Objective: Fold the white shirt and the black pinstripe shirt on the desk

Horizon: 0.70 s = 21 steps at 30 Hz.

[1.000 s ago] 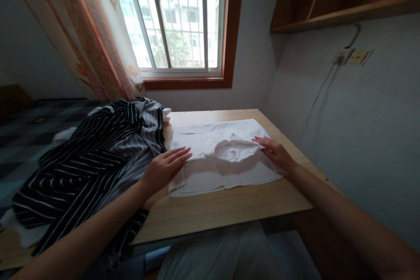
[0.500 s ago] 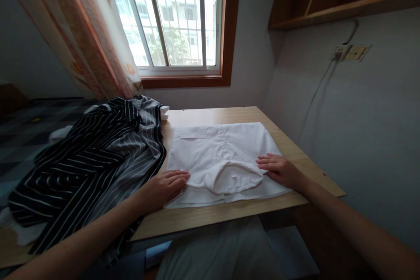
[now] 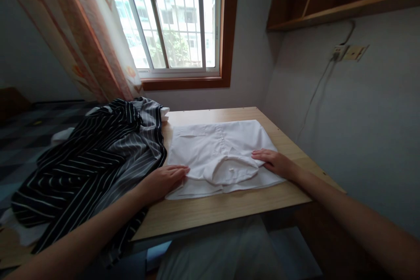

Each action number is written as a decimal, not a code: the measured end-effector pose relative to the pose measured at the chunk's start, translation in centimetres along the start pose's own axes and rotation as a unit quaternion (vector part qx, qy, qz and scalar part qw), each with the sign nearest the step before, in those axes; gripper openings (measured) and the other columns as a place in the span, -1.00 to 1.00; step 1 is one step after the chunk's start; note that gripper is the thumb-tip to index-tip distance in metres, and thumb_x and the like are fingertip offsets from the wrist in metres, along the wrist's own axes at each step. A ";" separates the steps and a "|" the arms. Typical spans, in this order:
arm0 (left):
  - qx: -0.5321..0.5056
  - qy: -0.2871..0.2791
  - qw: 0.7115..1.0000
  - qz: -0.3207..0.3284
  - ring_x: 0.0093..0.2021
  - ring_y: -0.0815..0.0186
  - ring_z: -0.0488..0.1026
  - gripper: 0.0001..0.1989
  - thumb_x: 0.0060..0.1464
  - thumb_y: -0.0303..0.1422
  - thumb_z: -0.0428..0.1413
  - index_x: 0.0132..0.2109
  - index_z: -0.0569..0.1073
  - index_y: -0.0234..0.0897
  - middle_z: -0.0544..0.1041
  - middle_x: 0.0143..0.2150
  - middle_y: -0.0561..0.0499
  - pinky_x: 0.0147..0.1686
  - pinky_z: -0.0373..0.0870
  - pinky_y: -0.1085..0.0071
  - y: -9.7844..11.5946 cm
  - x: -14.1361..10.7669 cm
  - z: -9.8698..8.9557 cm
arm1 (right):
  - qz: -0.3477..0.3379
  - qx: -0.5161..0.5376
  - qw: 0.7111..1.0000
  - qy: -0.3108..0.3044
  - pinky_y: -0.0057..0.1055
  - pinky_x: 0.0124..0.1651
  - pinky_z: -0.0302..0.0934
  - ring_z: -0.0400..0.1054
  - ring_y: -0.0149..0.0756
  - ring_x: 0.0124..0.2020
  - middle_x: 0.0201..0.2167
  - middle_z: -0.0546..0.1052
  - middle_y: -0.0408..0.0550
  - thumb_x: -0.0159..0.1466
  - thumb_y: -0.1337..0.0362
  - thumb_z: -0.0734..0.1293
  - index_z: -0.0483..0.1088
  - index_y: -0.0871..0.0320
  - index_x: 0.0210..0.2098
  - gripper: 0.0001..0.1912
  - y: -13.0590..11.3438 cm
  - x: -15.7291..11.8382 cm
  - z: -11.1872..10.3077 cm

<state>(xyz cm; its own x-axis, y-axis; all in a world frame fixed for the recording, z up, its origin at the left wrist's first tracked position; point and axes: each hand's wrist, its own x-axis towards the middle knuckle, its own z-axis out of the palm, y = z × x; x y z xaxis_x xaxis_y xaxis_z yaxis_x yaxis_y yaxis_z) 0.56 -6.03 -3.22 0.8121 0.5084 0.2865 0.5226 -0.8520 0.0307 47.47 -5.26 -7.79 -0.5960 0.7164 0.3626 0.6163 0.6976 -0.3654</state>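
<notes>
A white collared shirt [image 3: 197, 148] lies folded on a wooden table, its collar [image 3: 232, 170] towards me and a chest pocket at the far left. Flat on the shirt's left edge, by the shoulder, rests my left hand [image 3: 169, 179], fingers stretched out. My right hand [image 3: 274, 162] lies on the opposite edge, fingertips on the cloth near the collar, also open. Neither hand grips anything. The shirt's underside is hidden.
Left of the shirt, a heap of black and grey striped clothes [image 3: 98, 157] covers the table [image 3: 229, 205] and hangs over its front edge. A window [image 3: 177, 22] and curtain [image 3: 95, 30] are behind. A shelf [image 3: 328, 13] and a plugged-in cable [image 3: 313, 92] are at right.
The white shirt has slid a little away from me, leaving more bare wood along the front edge. Both hands have moved forward with it, the right one also slightly inward.
</notes>
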 end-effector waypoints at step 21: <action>0.012 0.003 0.999 -0.048 0.15 0.06 0.36 -0.64 0.24 -0.17 0.06 0.09 0.46 -0.22 0.47 0.12 -0.16 0.15 0.29 0.08 0.1 5.5 1.2 | 0.001 0.003 0.996 0.092 -0.11 0.14 0.29 0.43 -0.05 0.07 0.04 0.55 0.08 0.24 0.30 0.34 0.45 0.12 0.10 -0.58 -3.3 6.6 3.2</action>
<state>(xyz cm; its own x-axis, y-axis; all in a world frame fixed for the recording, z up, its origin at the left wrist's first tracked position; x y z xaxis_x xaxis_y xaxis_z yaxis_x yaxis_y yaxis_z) 5.41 -3.18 -2.79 0.7559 0.5874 0.2890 0.6045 -0.7958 0.0362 39.84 -2.87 -6.92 -0.4903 0.7050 0.5123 0.6144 0.6966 -0.3705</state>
